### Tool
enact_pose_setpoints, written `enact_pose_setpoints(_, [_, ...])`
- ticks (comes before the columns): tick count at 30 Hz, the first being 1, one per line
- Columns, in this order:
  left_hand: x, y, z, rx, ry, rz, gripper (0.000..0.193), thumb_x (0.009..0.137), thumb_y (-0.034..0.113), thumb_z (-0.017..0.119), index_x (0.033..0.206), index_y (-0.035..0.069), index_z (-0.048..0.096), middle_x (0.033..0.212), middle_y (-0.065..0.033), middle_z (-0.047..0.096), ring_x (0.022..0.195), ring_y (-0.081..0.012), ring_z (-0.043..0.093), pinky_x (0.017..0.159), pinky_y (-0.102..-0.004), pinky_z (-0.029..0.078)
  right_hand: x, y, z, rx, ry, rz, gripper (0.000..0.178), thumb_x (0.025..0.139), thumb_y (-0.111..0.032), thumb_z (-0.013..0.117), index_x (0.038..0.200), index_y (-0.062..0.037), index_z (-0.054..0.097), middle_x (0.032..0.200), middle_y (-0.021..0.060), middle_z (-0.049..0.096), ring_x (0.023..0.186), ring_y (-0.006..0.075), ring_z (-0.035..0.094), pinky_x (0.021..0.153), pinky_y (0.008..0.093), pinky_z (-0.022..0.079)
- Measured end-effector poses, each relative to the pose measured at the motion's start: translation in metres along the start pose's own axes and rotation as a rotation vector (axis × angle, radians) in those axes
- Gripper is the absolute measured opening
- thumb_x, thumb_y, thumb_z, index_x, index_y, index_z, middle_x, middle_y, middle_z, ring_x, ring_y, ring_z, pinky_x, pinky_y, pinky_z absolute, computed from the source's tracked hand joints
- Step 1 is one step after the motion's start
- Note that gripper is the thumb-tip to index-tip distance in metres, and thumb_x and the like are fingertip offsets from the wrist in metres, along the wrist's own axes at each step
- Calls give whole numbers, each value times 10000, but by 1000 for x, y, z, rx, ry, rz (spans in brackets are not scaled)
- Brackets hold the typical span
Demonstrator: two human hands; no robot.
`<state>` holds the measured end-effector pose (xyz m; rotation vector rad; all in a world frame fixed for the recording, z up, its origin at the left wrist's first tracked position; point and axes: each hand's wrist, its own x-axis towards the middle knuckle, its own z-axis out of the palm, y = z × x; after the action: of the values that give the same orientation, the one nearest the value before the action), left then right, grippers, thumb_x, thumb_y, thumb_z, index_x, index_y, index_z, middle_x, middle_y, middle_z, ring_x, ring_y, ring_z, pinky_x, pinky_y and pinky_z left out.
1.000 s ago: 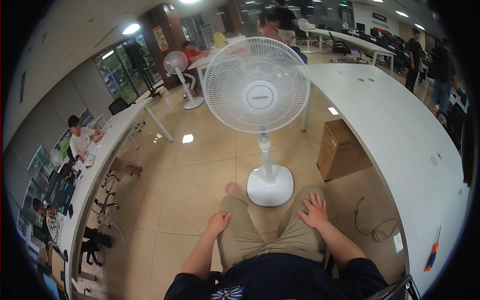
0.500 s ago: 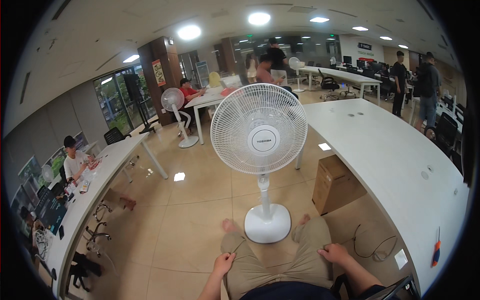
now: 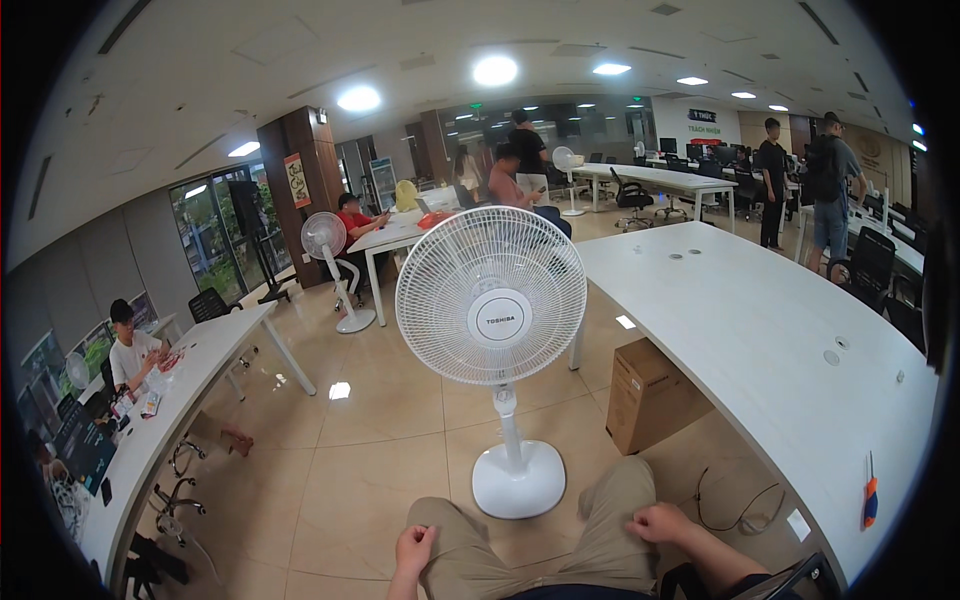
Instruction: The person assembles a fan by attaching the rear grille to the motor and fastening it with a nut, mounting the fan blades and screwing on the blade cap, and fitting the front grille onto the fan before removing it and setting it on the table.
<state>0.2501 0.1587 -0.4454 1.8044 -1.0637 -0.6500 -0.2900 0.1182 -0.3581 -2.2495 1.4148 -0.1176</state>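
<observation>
A white pedestal fan (image 3: 517, 480) stands upright on the floor in front of me, its round base just beyond my knees. Its wire cage faces me, with a round white hub in the middle. My left hand (image 3: 414, 548) is closed beside my left thigh, apart from the fan. On my right thigh rests my right hand (image 3: 658, 522), its fingers curled in; no object shows in either hand. My beige trousers (image 3: 615, 510) lie under and beside both hands.
To my right runs a long white table (image 3: 740, 290) with an orange-and-blue screwdriver (image 3: 870, 500) on it. Under it are a cardboard box (image 3: 645, 395) and a dark cable (image 3: 735, 525). Another white table (image 3: 215, 355) stands left, a person (image 3: 130, 350) behind it. A second fan (image 3: 325, 240) stands farther back.
The view has tilted up and turned slightly right, so the fan sits lower and farther left in the picture. My feet are no longer visible. Both hands stay closed at my thighs.
</observation>
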Motion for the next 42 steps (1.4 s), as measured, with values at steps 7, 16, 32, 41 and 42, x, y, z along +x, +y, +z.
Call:
enact_pose_setpoints(7, [24, 4, 30, 491, -96, 87, 693, 828, 473, 752, 1373, 105, 536, 1516, -193, 412, 1411, -370, 372, 1156, -460, 346, 120, 35, 41, -109, 390, 112, 428, 859, -468, 687, 1097, -113, 698, 1319, 131, 605, 1289, 320, 505, 1033, 536, 404])
enact_pose_setpoints(16, [85, 49, 67, 633, -278, 64, 539, 850, 468, 651, 1312, 190, 638, 1441, -126, 534, 1373, -344, 458, 1110, -454, 416, 186, 41, 25, -85, 111, 350, 498, 860, -493, 638, 1214, -151, 712, 1325, 106, 635, 1296, 305, 540, 1095, 528, 401])
enact_pose_setpoints(32, [137, 37, 106, 754, -294, -131, 376, 841, 403, 605, 1078, 166, 776, 1119, -124, 737, 1063, -311, 694, 941, -426, 544, 231, 46, 21, -81, 31, 450, 444, 952, -450, 528, 1083, -84, 741, 1084, 162, 727, 1012, 338, 699, 885, 470, 553])
enact_pose_setpoints(41, [141, 54, 125, 800, -407, -130, 420, 865, 449, 579, 1172, 221, 752, 1242, -89, 705, 1176, -293, 651, 1011, -415, 512, 221, 60, 20, -60, 93, 554, 405, 910, -440, 580, 1073, -118, 763, 1110, 140, 729, 1048, 332, 695, 927, 446, 556])
enact_pose_setpoints(42, [137, 59, 125, 795, -394, -140, 420, 865, 449, 579, 1172, 221, 752, 1242, -89, 705, 1176, -293, 651, 1011, -415, 512, 216, 57, 17, -57, 104, 564, 405, 907, -442, 579, 1061, -121, 771, 1102, 141, 732, 1044, 330, 696, 925, 446, 557])
